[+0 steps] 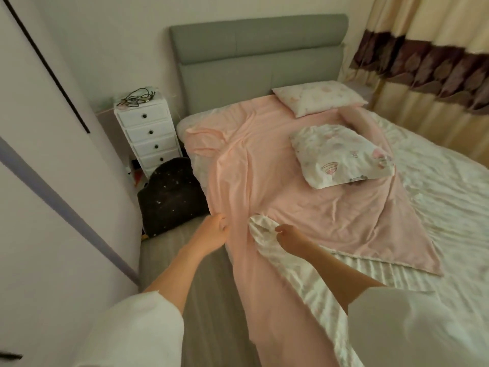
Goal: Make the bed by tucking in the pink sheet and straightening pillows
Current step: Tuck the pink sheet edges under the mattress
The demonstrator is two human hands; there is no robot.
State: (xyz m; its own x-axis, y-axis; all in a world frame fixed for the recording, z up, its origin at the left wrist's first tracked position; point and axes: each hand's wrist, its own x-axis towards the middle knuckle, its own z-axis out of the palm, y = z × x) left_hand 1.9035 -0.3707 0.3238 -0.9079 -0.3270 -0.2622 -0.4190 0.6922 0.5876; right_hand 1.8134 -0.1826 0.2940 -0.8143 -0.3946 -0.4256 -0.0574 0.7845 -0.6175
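Pink sheet (pixel 277 186), soft and creased, is bunching in the left hand (pixel 215 230)'s curled fingers while the right hand (pixel 288 238) is pinching the quilted white cover (pixel 264 234).

pink sheet (pixel 291 197): rumpled, skewed, edge hanging off bedside | pillows (pixel 341 157) (pixel 318 98): two, patterned, askew

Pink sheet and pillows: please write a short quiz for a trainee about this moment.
1. True or false: the left hand grips the pink sheet at the bed's edge.
2. How many pillows lie on the bed? A) one B) two C) three
3. Fill in: the near pillow lies ____ the pink sheet.

Key:
1. True. The right hand is at the sheet's turned-back edge, over the white mattress cover.
2. B. The far pillow is by the headboard.
3. on
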